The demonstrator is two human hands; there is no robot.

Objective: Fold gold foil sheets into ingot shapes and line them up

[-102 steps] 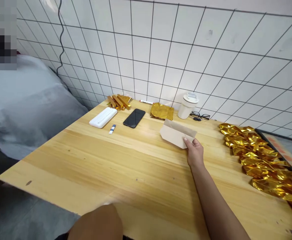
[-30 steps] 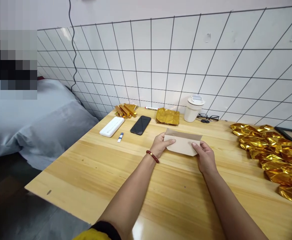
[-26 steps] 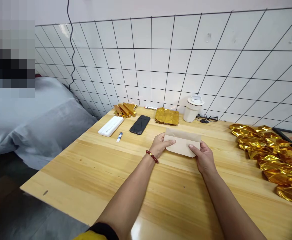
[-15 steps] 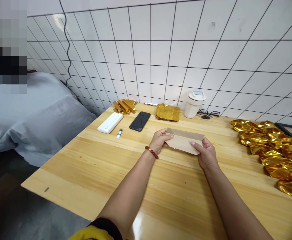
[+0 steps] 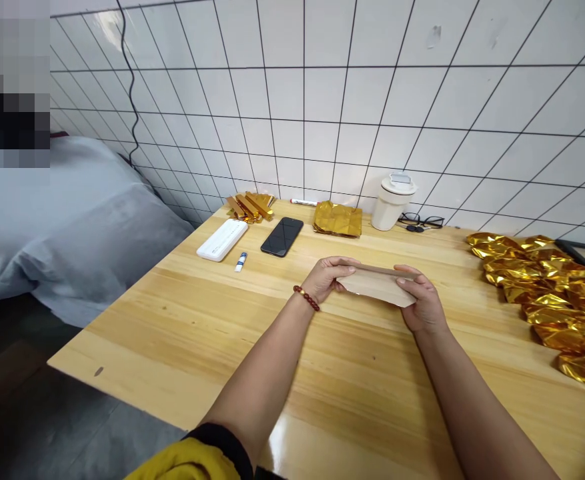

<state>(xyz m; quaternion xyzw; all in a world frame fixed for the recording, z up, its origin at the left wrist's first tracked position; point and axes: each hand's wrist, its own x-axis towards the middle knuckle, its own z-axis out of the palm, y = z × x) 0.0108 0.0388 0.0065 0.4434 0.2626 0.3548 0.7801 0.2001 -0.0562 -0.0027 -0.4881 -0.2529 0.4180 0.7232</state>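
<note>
A creased sheet of paper [image 5: 379,285], pale brown on the side that shows, is stretched between my two hands above the wooden table. My left hand [image 5: 331,275] pinches its left end, thumb on top, with a dark red bead bracelet at the wrist. Its right end is pinched by my right hand [image 5: 422,300], the thumb lying on the near face. The far strip of the paper is folded along a crease. Behind my hands lies a stack of gold foil sheets [image 5: 337,220].
Folded gold foil pieces [image 5: 542,287] line the right side of the table [image 5: 172,347]. Farther back are gold strips [image 5: 252,207], a white power bank [image 5: 223,241], a phone [image 5: 282,237], a small blue-and-white tube [image 5: 241,261], a marker [image 5: 303,202], a cup [image 5: 392,203] and glasses [image 5: 425,221]. A person [image 5: 87,220] is at left.
The far strip of the paper has tilted over toward me, so less of it shows. My fingers have moved up along its far edge. The camera view has shifted slightly.
</note>
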